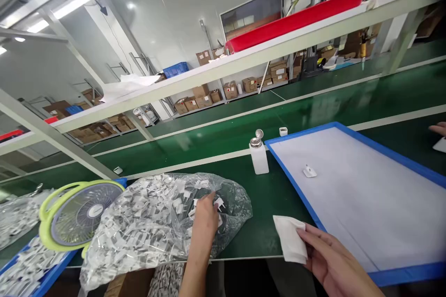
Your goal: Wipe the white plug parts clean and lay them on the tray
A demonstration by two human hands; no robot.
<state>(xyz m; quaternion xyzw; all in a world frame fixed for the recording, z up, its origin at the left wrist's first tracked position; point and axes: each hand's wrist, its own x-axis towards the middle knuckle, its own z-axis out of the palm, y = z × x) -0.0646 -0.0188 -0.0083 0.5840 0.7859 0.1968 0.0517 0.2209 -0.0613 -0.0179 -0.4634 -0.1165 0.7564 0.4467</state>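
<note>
My left hand (206, 211) reaches into the open mouth of a clear plastic bag (240, 199) filled with small white plastic plug parts (139, 218). A white part with prongs (219, 203) lies right beside its fingers. Most of those fingers are hidden, so whether they grip a part cannot be made out. At the bench's front edge, my right hand (325, 257) pinches a folded white wipe (291, 239) between thumb and fingers. One white plug part (309, 171) sits by itself on the white surface of a blue-rimmed tray (301, 195), to the right.
A white pump bottle (259, 158) with its metal lid raised stands between bag and tray. One small white part (283, 131) lies behind the tray. A green fan (81, 213) is at left. Another person's hand (439, 129) shows at the right edge. A shelf beam (195, 81) crosses above.
</note>
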